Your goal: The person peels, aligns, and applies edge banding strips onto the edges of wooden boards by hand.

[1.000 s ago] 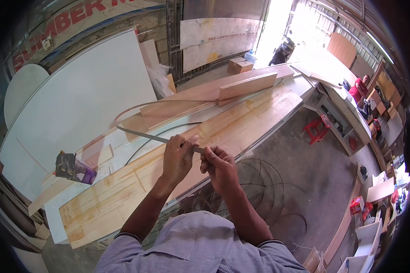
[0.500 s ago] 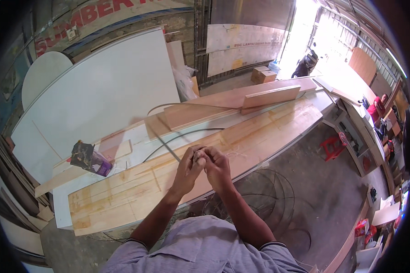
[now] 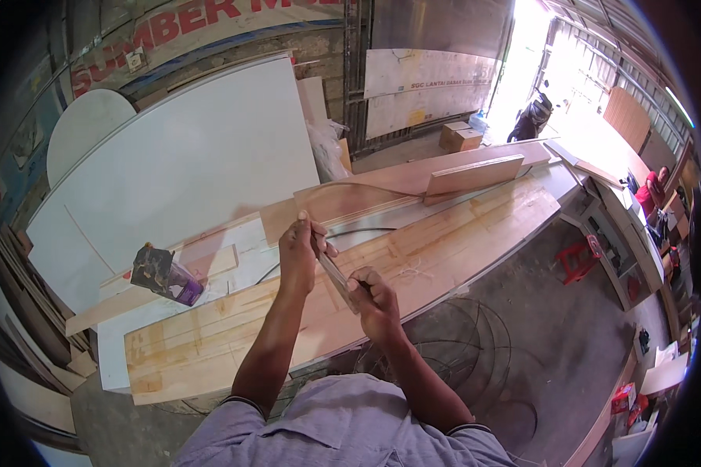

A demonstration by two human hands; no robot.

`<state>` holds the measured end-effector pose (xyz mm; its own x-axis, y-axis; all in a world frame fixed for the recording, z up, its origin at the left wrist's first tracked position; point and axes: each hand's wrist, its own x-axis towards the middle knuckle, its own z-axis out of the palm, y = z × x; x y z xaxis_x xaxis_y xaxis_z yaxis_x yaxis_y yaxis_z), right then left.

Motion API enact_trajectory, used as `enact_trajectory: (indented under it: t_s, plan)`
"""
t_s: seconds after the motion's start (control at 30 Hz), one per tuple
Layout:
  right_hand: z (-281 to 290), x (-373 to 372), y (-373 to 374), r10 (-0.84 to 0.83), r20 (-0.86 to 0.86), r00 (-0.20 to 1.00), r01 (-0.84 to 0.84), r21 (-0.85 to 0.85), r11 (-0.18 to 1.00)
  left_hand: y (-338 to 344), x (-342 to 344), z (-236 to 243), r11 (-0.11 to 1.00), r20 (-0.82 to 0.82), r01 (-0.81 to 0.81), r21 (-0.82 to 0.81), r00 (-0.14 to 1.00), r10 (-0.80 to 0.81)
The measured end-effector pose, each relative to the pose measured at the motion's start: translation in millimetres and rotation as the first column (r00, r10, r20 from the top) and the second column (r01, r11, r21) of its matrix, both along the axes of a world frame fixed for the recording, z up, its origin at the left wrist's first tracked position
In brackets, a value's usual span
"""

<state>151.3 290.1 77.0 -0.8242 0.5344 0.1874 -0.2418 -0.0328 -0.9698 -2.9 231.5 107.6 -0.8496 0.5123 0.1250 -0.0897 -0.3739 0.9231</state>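
My left hand (image 3: 304,249) is closed on a thin, narrow strip (image 3: 336,279), its fingertips near the upper end of the part between my hands. My right hand (image 3: 372,300) grips that strip lower down and to the right. The stretch between them slants over a long pale wooden board (image 3: 475,233) with yellowish stains. Beyond my hands lie pinkish plywood boards (image 3: 382,194) and a dark, curved strip (image 3: 358,230) on a white panel. At the left a box-shaped container (image 3: 185,286) with a purple side and grimy dark top sits on the panel.
A large white panel (image 3: 171,156) leans at the back left. A standing plank (image 3: 471,175), a cardboard box (image 3: 459,136) and a motorbike (image 3: 533,117) are farther back. At the right are a red stool (image 3: 578,257) and a person in red (image 3: 650,191). Coiled strips (image 3: 506,342) lie on the floor.
My hands were bunched together half a second ago; now they are apart, the left raised up and left, the right lower, with the strip slanting between them. The view has shifted slightly.
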Motion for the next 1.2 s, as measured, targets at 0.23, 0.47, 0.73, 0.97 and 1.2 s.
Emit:
enact_trajectory:
  t_s: [0.23, 0.47, 0.73, 0.97, 1.2]
  plan:
    - [22.6, 35.2, 15.8, 0.012, -0.15, 0.989, 0.028, 0.263, 0.964, 39.2, -5.2, -36.5, 0.995, 0.271, 0.083, 0.063, 0.958, -0.097]
    - [31.0, 83.4, 28.3, 0.095, -0.372, 0.923, -0.114, -0.028, 0.993, 74.5, -25.6, -44.3, 0.994, 0.232, 0.106, 0.033, 0.966, -0.11]
    - [59.4, 151.0, 16.5, -0.025, -0.23, 0.973, 0.055, 0.125, 0.991, 87.5, -71.5, -59.1, 0.992, 0.09, -0.102, -0.069, 0.99, 0.108]
    - [80.7, 225.1, 18.2, -0.237, -0.124, 0.964, 0.245, 0.048, 0.968, 94.4, -99.2, -88.9, 0.971, 0.144, -0.163, -0.178, 0.971, 0.189]
    - [89.8, 312.4, 44.3, -0.432, -0.143, 0.89, 0.426, -0.073, 0.902, 79.7, -154.2, -138.3, 0.915, 0.11, -0.252, -0.316, 0.948, 0.299]
